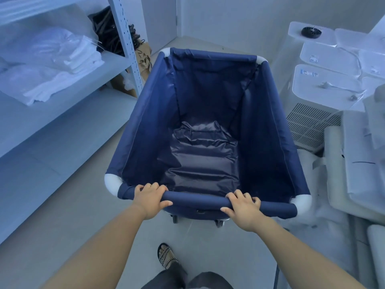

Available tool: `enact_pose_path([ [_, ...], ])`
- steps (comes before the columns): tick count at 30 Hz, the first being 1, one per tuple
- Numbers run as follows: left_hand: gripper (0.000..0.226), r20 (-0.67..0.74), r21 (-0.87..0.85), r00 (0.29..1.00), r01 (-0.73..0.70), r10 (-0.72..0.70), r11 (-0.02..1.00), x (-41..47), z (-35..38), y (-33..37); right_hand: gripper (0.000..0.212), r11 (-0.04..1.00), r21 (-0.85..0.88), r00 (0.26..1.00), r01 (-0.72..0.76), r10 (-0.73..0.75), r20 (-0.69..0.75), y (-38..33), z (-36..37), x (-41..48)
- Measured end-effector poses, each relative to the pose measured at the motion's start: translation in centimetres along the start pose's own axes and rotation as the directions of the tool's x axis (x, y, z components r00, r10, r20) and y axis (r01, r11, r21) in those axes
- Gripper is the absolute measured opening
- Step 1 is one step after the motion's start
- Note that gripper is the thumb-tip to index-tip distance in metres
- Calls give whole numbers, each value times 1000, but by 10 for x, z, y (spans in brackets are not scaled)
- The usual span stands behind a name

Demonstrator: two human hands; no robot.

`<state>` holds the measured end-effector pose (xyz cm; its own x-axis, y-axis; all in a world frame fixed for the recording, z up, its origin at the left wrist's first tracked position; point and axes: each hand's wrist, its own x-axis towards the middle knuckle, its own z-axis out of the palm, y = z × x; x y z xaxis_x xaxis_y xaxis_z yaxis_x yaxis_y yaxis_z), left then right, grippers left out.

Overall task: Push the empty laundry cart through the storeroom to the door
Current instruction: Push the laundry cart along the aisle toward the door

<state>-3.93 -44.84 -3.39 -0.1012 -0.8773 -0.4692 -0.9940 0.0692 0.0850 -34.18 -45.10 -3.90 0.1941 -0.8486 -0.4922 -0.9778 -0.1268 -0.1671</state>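
1. While both hands grip its near rail, the laundry cart (208,122) fills the centre of the frame, its navy liner empty and wrinkled at the bottom.
2. Left hand (150,198): fingers curled over the rail near the lower-left corner, thumb underneath.
3. Right hand (242,207): closed round the same rail, further right.
4. Door (160,17): top centre, beyond the cart's far end.
5. Shelving (125,38): left side, holding folded white linen (52,80) in plastic.
6. Cardboard box (143,59): on the floor just beside the cart's far-left corner.
7. White appliances (325,80): stacked at upper right, close along the cart's right side.
8. Sandalled foot (165,256): bottom centre, behind the cart.
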Motion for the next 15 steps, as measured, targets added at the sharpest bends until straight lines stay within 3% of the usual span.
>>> enact_pose_path([
  [7,44,-13,-11,999,-47,47,999,55,-32,-34,44,998,14,998,-54,54,31,-21,-29,52],
  [15,49,-125,-28,991,-57,53,998,106,-54,-67,45,996,61,998,-66,66,3,-43,-54,100],
])
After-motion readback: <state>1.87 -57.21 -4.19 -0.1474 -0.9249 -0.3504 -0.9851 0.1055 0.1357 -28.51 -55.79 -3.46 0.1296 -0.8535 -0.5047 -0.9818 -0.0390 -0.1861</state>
